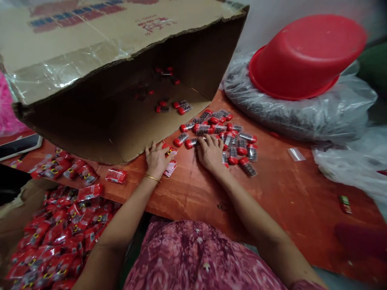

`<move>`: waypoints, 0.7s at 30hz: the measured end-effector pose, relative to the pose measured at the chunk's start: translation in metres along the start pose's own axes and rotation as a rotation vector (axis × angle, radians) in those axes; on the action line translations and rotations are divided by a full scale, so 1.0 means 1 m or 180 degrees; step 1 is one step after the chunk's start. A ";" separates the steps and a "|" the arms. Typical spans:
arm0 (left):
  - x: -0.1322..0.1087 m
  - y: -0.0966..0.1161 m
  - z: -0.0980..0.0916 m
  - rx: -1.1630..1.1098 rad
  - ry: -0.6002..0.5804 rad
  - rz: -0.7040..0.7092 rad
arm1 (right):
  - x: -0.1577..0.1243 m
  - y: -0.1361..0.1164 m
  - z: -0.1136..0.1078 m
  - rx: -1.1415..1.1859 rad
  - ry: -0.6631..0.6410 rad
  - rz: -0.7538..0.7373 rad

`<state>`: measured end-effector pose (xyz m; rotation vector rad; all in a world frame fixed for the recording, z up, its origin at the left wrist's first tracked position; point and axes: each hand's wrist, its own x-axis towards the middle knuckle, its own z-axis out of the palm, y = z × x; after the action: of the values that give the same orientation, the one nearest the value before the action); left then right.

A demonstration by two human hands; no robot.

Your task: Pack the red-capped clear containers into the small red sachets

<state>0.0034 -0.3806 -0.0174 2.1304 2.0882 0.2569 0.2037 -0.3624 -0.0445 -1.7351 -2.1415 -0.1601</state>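
Note:
My left hand (157, 161) rests on the orange-red table by the carton's lower edge, its thumb over a small stack of red printed cards (171, 150). Part of that stack is hidden by the fingers. To its right, my right hand (211, 154) reaches over a loose pile of small clear tubes with red caps (203, 129). Its fingers are bent and slightly apart, with the tips touching the tubes at the near side. Dark beads or pellets seem to fill the tubes.
A big cardboard box (90, 52) lies on its side, several tubes inside. Red packets (57, 241) fill a container at lower left; one packet (116, 175) lies near the edge. At right, a red tub (305, 56) sits upside down on a filled plastic bag (281, 117).

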 end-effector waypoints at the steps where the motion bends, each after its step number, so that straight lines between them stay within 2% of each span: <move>1: 0.001 0.000 0.001 -0.0042 -0.0004 -0.0056 | -0.002 0.000 -0.002 0.0056 0.0069 0.0026; 7: 0.003 -0.005 0.006 -0.0261 0.0230 -0.0014 | -0.020 -0.011 -0.020 0.0668 0.0250 -0.0144; 11: -0.002 -0.006 -0.001 -0.0534 0.0471 0.0042 | -0.027 -0.028 -0.033 0.1707 0.0167 0.0060; 14: -0.014 0.008 -0.011 -0.0700 0.0812 0.0146 | -0.025 -0.043 -0.035 0.2948 -0.0159 0.0595; 17: -0.030 0.031 -0.017 -0.0829 0.0873 0.0457 | -0.022 -0.054 -0.033 0.4111 -0.0317 0.1017; 19: -0.039 0.044 -0.018 -0.0926 0.0847 0.0654 | -0.022 -0.054 -0.031 0.4530 -0.0278 0.1126; 21: -0.045 0.051 -0.015 -0.1180 0.0895 0.0696 | -0.026 -0.050 -0.031 0.4632 -0.0215 0.1265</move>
<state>0.0493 -0.4269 0.0080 2.1819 1.7503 0.9394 0.1670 -0.4077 -0.0183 -1.1057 -1.1611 1.2271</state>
